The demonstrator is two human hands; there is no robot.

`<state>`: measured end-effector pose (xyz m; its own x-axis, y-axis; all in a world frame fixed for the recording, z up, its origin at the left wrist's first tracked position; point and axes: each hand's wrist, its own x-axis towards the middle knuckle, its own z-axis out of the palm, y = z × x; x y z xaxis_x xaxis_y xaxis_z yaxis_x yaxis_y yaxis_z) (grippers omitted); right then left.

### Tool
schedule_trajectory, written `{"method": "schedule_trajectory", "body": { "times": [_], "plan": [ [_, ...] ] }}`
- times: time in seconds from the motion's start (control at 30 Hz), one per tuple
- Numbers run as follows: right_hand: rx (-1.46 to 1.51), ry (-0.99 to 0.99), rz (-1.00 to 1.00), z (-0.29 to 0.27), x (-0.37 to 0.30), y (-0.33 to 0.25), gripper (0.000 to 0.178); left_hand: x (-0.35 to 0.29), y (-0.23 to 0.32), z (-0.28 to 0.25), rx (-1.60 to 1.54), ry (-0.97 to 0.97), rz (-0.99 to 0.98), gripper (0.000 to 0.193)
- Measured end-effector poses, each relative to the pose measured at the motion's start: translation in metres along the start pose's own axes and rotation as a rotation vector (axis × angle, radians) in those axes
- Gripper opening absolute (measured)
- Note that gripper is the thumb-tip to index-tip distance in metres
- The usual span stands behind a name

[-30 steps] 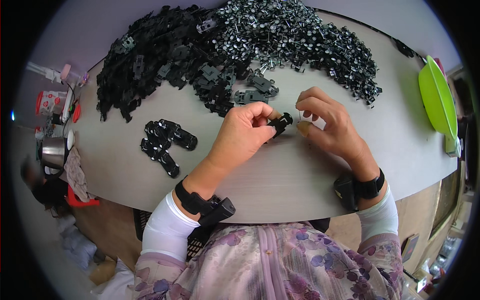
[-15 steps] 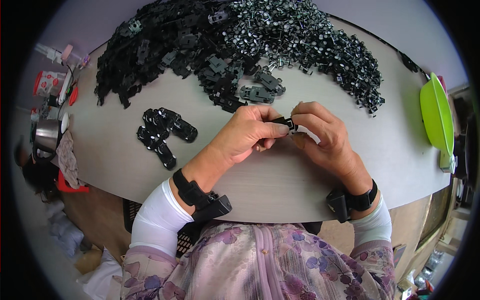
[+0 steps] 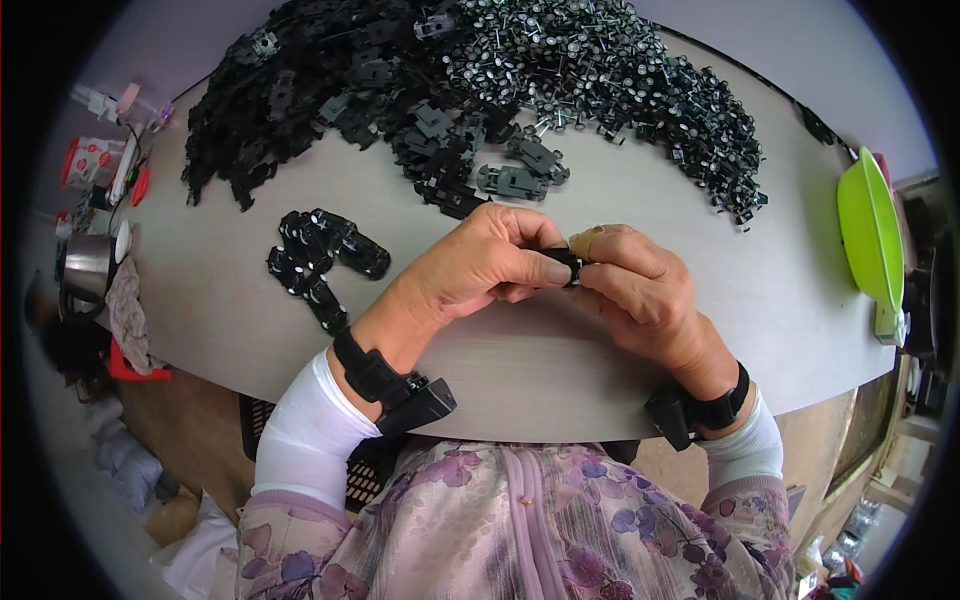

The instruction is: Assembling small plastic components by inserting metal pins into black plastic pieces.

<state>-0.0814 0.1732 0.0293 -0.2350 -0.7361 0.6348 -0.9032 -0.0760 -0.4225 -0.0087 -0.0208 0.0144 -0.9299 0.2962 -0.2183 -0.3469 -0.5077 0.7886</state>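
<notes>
Over the middle of the table, my left hand (image 3: 490,262) pinches a small black toy car chassis (image 3: 565,258) between thumb and fingers. My right hand (image 3: 640,275) closes on the same piece from the right, its fingertips at the right end. Most of the chassis is hidden by the fingers, and whether a wheel is also held there I cannot tell. Just beyond my hands lie loose dark grey chassis (image 3: 512,182) at the edge of a large heap of black chassis (image 3: 330,85). To its right spreads a heap of small wheels on axles (image 3: 600,65).
Left of my left forearm, several black chassis with wheels (image 3: 325,260) sit in a bent cluster. A lime green basin (image 3: 868,225) stands at the table's right edge. Along the left side are a metal pot (image 3: 90,268), a cloth (image 3: 128,310) and a red-and-white package (image 3: 92,162).
My right hand's fingers have closed in on the chassis, where they were spread more widely around its right end. My left hand keeps its pinch and has shifted slightly left.
</notes>
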Motion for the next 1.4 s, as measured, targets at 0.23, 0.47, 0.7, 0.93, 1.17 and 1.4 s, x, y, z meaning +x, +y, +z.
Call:
{"method": "schedule_trajectory", "body": {
  "times": [0.23,0.47,0.7,0.93,1.17,1.4],
  "plan": [
    [0.334,-0.039,0.261,-0.010,-0.003,0.025,0.029,-0.001,-0.002,0.003,0.158,0.177,-0.016,0.013],
    [-0.442,0.080,0.372,-0.041,-0.020,0.090,0.028,0.007,-0.006,0.002,0.149,0.079,-0.003,0.015],
    [-0.230,-0.013,0.484,-0.035,-0.020,0.072,0.024,0.005,-0.005,0.003,0.140,0.134,-0.003,0.017],
    [-0.115,0.106,0.564,-0.037,-0.013,0.061,0.021,0.005,-0.005,0.003,0.175,0.178,0.041,0.028],
    [-0.187,-0.084,0.552,-0.039,-0.016,0.059,0.021,0.006,-0.004,0.004,0.109,0.184,0.003,0.030],
    [-0.046,-0.012,0.623,-0.035,-0.017,0.058,0.014,0.006,-0.007,0.004,0.105,0.183,0.022,0.025]
  ]
}}
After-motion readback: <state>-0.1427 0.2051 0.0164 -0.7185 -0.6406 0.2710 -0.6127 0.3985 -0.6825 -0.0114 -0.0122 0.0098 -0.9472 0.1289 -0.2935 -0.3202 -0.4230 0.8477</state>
